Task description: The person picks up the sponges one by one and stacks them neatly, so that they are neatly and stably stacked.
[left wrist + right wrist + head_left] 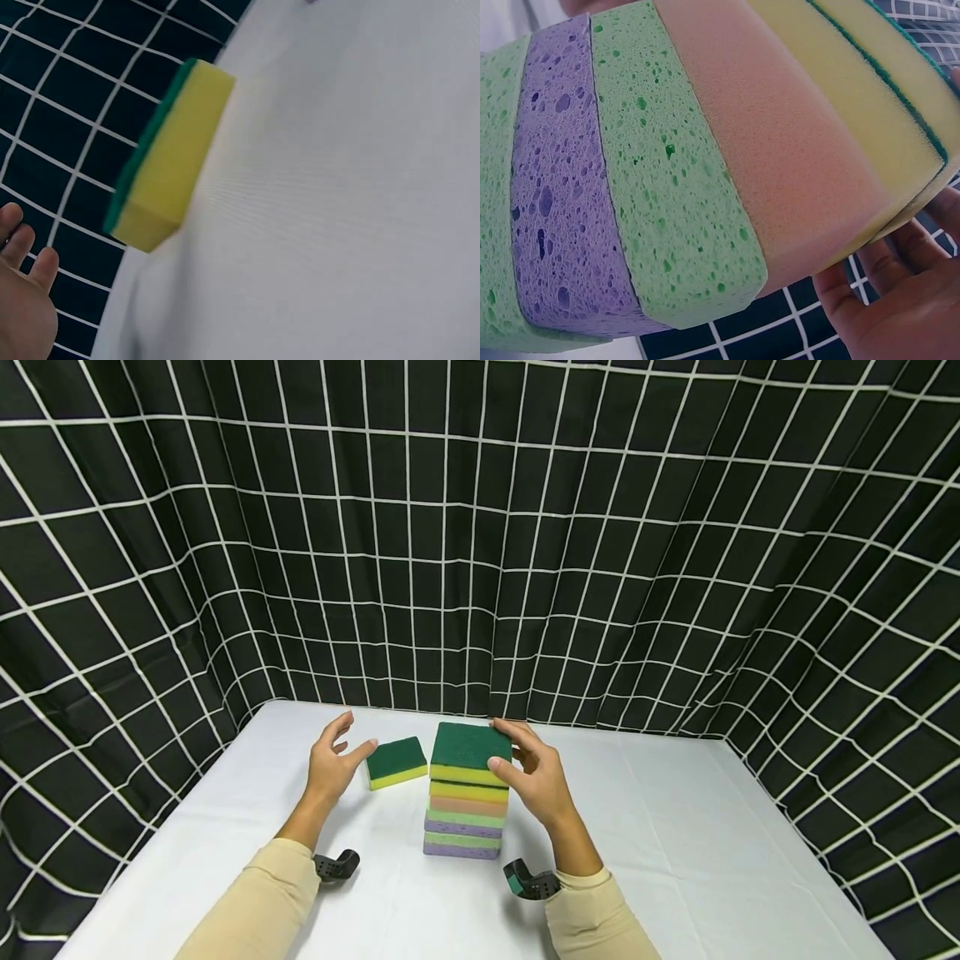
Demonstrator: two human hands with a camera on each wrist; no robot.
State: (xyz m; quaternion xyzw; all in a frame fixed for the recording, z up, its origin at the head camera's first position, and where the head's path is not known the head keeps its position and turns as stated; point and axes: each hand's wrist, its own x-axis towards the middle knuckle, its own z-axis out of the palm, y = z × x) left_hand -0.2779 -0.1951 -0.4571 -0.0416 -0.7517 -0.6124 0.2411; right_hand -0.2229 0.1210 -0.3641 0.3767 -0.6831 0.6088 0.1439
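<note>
A stack of several sponges stands on the white table. On top lies a yellow sponge with a green scouring side up (471, 745); beneath are another yellow one, an orange layer (772, 150), and green and purple layers (562, 172). My right hand (542, 774) holds the top sponge by its right end, thumb at the front and fingers reaching round the back corner. Left of the stack, a loose green-and-yellow sponge (396, 760) lies askew. My left hand (330, 768) hovers beside it with fingers spread and nothing held; its thumb tip appears close to the sponge's left corner.
The white-covered table (675, 827) extends to both sides of the stack. A black curtain with a white grid (465, 543) encloses the back and sides. Black wrist devices (337, 866) sit at both sleeve cuffs.
</note>
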